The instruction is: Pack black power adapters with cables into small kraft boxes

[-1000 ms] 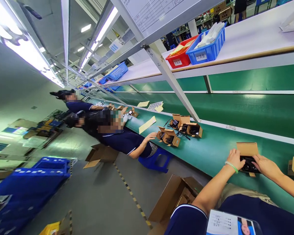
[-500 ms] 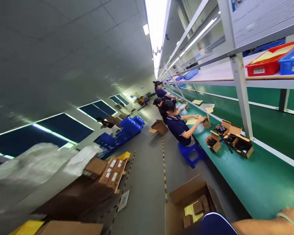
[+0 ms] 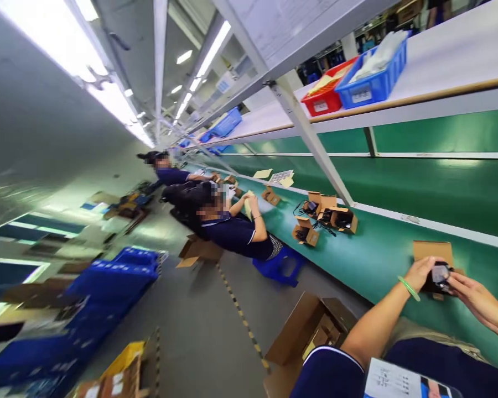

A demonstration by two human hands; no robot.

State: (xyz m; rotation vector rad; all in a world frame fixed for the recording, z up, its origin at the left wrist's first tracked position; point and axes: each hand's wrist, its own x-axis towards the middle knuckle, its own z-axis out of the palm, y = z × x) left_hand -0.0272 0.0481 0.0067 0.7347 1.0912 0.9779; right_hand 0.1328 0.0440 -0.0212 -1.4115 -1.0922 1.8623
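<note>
At the near right, a small black device with a shiny grey face [image 3: 440, 272] is between my two hands. My left hand [image 3: 420, 273], with a green band on the wrist, closes on its left side. From the right, the fingers of my right hand [image 3: 472, 293] pinch its edge. Just behind and below is a small open cardboard box [image 3: 432, 251], its flap standing up. Whether the device partly rests inside this box I cannot tell. All of this is over the green bench [image 3: 382, 254].
Several open small boxes [image 3: 343, 220] with black cords stand further along the bench. A co-worker [image 3: 232, 235] sits on a blue stool [image 3: 280, 268], holding yellow paper. A large carton [image 3: 294, 331] is on the floor beside me. Red [image 3: 321, 105] and blue bins [image 3: 371, 91] sit on the shelf.
My view has swung right, bringing both hands, the small box and the device into sight. Earlier only one wrist with the green band showed. The co-worker now has yellow paper raised.
</note>
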